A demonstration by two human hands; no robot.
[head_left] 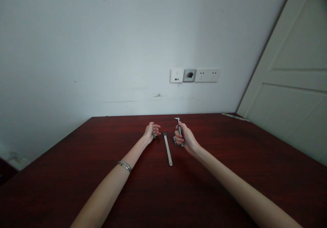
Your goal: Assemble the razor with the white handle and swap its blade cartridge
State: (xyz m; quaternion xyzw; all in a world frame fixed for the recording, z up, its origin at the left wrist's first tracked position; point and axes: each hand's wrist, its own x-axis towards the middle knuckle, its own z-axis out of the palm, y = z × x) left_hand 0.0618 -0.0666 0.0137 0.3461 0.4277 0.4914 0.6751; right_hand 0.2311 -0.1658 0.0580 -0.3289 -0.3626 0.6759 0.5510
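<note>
While both forearms are stretched out over dark red bench [76, 160], long grey strip [168, 149] is left lying flat on it, untouched. Left hand [151, 131] seen just left of strip's far end, palm turned up, fingers curled round small green thing [153, 135], too tiny to be identified tbh. Right hand [184, 137] just right of strip, fist closed round metal tool [179, 124], tool head poking out above fingers. Silver bracelet [124, 166] worn on left wrist, left of strip's near end. Wall sockets [195, 75] mounted well beyond strip.

Right hand [184, 138] grips a metal tool [178, 123] — left hand [152, 131] holds a green item [153, 135].
</note>
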